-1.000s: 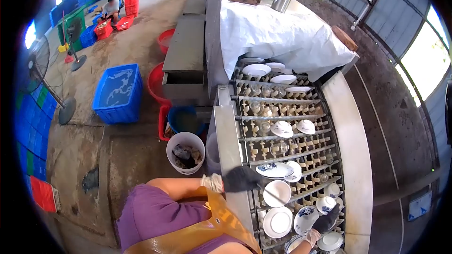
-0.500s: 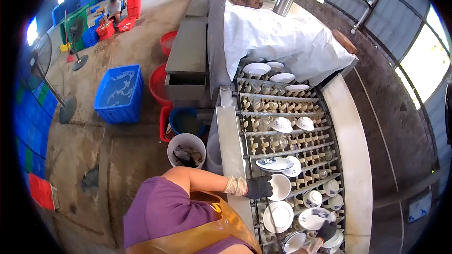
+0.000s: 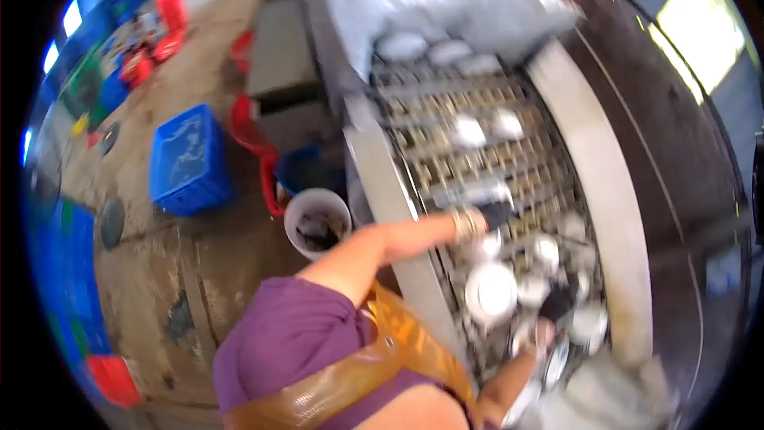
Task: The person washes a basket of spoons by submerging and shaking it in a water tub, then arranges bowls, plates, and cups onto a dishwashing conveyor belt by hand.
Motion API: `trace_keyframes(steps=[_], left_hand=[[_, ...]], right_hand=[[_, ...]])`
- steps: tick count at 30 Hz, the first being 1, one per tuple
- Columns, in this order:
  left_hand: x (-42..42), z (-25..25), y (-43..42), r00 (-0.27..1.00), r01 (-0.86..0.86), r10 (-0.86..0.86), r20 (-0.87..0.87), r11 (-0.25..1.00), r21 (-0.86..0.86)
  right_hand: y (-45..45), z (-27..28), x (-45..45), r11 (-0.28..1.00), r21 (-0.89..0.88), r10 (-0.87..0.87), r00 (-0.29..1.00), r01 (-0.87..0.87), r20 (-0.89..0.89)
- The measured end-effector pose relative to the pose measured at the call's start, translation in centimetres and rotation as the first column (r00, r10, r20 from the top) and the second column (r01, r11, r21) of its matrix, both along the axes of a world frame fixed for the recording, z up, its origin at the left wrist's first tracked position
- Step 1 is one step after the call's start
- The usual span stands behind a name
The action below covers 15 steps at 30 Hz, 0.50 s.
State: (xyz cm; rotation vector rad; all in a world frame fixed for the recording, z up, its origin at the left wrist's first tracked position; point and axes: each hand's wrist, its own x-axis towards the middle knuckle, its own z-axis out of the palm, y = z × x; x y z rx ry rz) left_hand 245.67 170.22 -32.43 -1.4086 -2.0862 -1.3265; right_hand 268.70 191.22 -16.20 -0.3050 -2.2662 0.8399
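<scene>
My left hand [image 3: 500, 215], in a dark glove with a light cuff, reaches over the conveyor rack [image 3: 509, 167], beside a white bowl [image 3: 484, 247] and an oval plate [image 3: 469, 193]. Motion blur smears its fingers. Lower right, my right hand [image 3: 559, 299], also dark-gloved, is over the dishes near a bowl [image 3: 587, 325]; its fingers are blurred too. Between the hands lie a round white plate [image 3: 490, 292] and a small bowl [image 3: 547, 249]. Farther up the rack are two white bowls [image 3: 468, 130].
A metal rail [image 3: 390, 183] runs along the rack's left side. Left of it stand a white bucket [image 3: 317, 221] and a blue tub [image 3: 189, 159]. White sheeting [image 3: 446, 0] covers the rack's far end. A person sits far off by red crates [image 3: 137, 68].
The view has swung and blurred. My left hand has moved away from the white bowl, up toward the oval plate. My right hand remains among the lower dishes.
</scene>
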Motion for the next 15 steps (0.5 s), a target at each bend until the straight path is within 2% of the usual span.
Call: trace_keyframes(steps=[1,2,3,4,5,6,7,8,10,11,12,14,15], left_hand=[[1.0,1.9,1.5,0.967,-0.026,0.021,0.254,1.000,0.016],[2.0,4.1,2.9,0.871,-0.078,0.044,0.489,0.996,0.048],[6.1,11.0,-2.1,0.927,-0.007,0.034,0.374,0.997,-0.075],[6.3,12.3,-3.4,0.990,-0.050,0.080,0.116,0.969,-0.243],[7.3,12.8,-4.0,0.982,-0.138,0.079,-0.171,0.921,-0.363],[10.0,15.3,-4.5,0.991,-0.119,0.124,0.047,0.988,-0.095],[11.4,15.9,-5.5,0.935,-0.047,0.084,0.345,0.992,-0.116],[11.5,16.8,-7.5,0.794,0.015,0.070,0.604,0.991,-0.134],[13.9,18.8,-9.7,0.688,0.031,0.045,0.724,0.995,-0.092],[14.5,18.3,-10.5,0.628,0.063,0.027,0.778,0.994,-0.085],[15.0,17.8,-11.1,0.563,0.087,0.012,0.826,0.993,-0.074],[15.9,16.7,-12.0,0.572,0.097,-0.031,0.819,0.995,-0.030],[16.6,17.1,-12.6,0.582,0.077,-0.014,0.813,0.996,-0.038]], right_hand=[[-3.0,1.5,0.3,0.999,-0.011,0.047,0.977,-0.046,0.209],[-4.4,2.4,0.1,0.996,-0.054,0.088,0.908,-0.072,0.409],[-2.1,-1.4,0.0,0.971,0.028,0.185,0.827,-0.236,0.531],[-3.1,-1.9,0.8,0.950,-0.128,0.305,0.765,-0.285,0.567],[-2.8,-3.1,0.8,0.913,0.125,0.189,0.673,-0.389,0.715],[-2.4,-4.4,1.8,0.929,0.129,0.191,0.748,-0.347,0.636],[-3.0,-2.7,2.8,0.960,-0.082,0.251,0.693,-0.268,0.676],[-4.4,-0.4,2.1,0.942,-0.285,0.330,0.650,-0.177,0.685],[-4.2,-1.4,2.1,0.961,0.146,0.109,0.807,-0.235,0.581],[-4.9,-1.0,1.9,0.947,0.216,0.070,0.807,-0.239,0.586],[-4.8,-1.8,1.4,0.928,0.222,0.112,0.795,-0.298,0.597],[-3.9,-1.8,0.3,0.954,0.033,0.170,0.633,-0.297,0.755],[-3.3,-1.4,-0.4,0.932,-0.012,0.243,0.599,-0.362,0.763]])
